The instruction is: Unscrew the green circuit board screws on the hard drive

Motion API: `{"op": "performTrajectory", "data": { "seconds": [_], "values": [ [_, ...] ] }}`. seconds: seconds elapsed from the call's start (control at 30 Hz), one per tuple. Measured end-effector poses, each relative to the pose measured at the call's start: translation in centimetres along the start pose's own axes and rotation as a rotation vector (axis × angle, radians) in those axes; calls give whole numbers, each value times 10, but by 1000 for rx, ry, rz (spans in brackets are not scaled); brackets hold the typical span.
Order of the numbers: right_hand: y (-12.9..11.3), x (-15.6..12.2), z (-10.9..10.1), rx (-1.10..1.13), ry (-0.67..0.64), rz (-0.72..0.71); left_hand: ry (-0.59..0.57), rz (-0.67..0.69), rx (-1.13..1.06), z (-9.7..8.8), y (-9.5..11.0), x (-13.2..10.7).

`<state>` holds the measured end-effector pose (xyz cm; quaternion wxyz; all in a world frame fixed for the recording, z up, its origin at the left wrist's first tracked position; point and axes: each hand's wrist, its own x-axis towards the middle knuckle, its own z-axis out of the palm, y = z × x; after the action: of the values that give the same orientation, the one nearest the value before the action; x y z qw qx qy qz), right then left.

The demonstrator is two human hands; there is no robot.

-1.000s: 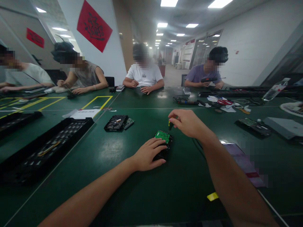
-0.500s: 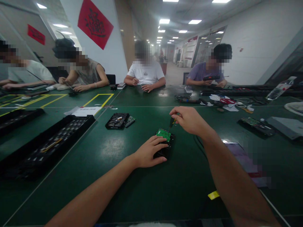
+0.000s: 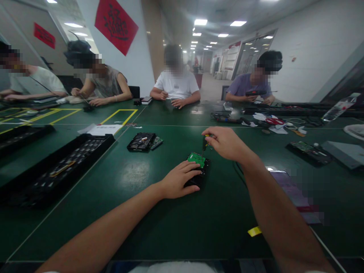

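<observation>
My left hand (image 3: 179, 179) lies with fingers spread across a black device (image 3: 203, 178). A green circuit board (image 3: 195, 157) sits on the device's far part, and my fingertips cover some of it. My right hand (image 3: 223, 142) is closed around the handle of a small dark-and-yellow screwdriver (image 3: 204, 142). The screwdriver points down, its tip at the right edge of the green board; whether it sits in a screw is too small to tell.
Left of the device lie an open black housing (image 3: 141, 141) and a small circuit board (image 3: 156, 142). A long black tray (image 3: 98, 148) stands further left. To the right are a phone (image 3: 284, 185), another opened device (image 3: 308, 151) and a bottle (image 3: 341, 107). Several people sit opposite.
The view has shifted slightly. My right hand and the screwdriver have moved a little closer to the board; the left hand stays on the device.
</observation>
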<state>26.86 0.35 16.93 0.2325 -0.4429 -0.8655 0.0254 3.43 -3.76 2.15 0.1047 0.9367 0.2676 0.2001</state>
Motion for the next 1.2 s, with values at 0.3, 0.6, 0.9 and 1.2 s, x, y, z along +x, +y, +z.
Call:
{"op": "performTrajectory", "data": {
  "seconds": [0.3,0.6,0.9,1.2],
  "values": [
    [-3,-2,-2,-52,18,94,4,1,8,0,-1,0],
    [-5,1,-2,13,-39,36,9,4,0,0,-1,-1],
    [0,1,0,28,8,0,2,0,6,0,0,-1],
    [-5,-3,-3,45,6,110,7,0,0,0,-1,-1]
  ]
}}
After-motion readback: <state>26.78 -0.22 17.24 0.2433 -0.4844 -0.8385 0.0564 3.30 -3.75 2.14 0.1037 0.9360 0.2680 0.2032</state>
